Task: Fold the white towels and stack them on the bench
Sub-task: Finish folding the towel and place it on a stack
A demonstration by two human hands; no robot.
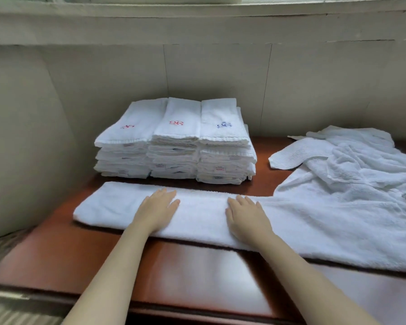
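Towel (204, 214) lay half-folded just in front of the folded stacks (174, 141); your left hand (158, 207) and right hand (246, 219) pressed flat, apart. Its right end overlapped the loose pile (352, 170), so the next fold could've dragged that along.

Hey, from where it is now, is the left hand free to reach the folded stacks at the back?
Probably yes. The left hand lies flat and open on the long towel, holding nothing, and the folded stacks sit just beyond it with only bare bench and towel between.
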